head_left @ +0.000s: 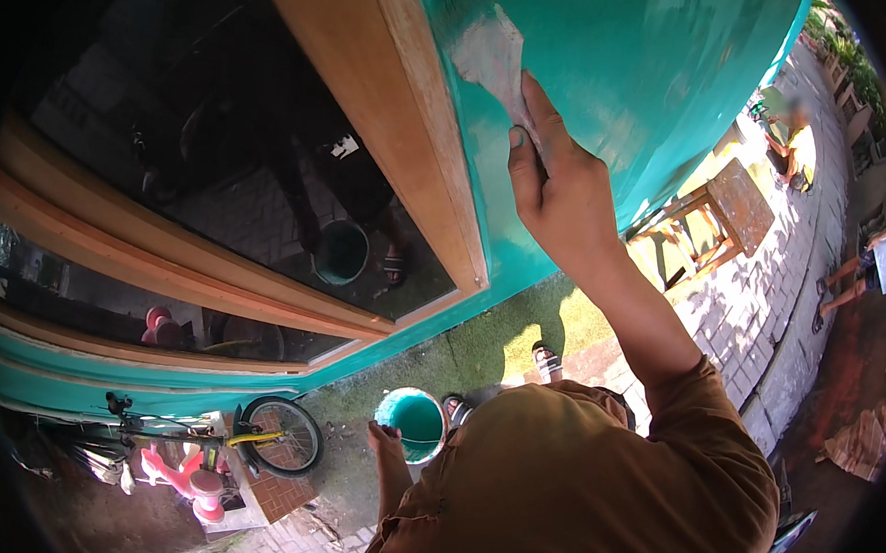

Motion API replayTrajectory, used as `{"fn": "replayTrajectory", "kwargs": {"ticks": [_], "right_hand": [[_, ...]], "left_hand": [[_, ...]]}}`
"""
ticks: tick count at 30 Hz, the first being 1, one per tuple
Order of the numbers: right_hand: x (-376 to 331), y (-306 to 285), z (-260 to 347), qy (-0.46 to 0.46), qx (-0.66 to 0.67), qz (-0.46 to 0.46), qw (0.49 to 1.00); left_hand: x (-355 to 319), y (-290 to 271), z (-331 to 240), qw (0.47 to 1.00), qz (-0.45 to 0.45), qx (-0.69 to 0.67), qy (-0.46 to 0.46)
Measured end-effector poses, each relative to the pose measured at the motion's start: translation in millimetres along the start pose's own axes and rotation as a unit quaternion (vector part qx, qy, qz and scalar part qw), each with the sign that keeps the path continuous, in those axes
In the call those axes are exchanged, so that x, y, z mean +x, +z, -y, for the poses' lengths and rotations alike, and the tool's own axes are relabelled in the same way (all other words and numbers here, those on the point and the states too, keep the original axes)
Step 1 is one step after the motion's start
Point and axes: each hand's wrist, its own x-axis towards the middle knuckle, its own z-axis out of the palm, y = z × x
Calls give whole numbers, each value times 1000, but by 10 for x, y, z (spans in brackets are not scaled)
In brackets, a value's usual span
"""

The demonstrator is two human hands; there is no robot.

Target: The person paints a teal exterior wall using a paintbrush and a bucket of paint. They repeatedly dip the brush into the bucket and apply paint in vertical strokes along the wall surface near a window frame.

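My right hand is raised and closed around the handle of a flat paintbrush, which is whitish and stained. The brush's bristle end lies against the teal wall, close to the wooden window frame. Low at my left side, my left hand grips the edge of a bucket with teal paint inside. The bucket hangs beside my sandalled feet, and part of the left hand's grip is hidden behind its rim.
Dark window glass reflects me and the bucket. On the left stand a bicycle and a pink toy. A wooden stool is by the wall at right. Farther off, a person in yellow sits along the paved path.
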Motion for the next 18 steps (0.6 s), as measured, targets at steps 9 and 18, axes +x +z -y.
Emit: {"fn": "replayTrajectory", "kwargs": {"ticks": [9, 18], "right_hand": [[-434, 144, -164, 25, -14, 39, 999], [-1077, 318, -480, 64, -69, 118, 988]], "left_hand": [[-289, 162, -173, 996, -38, -67, -41], [-206, 252, -156, 998, -18, -46, -39]]}}
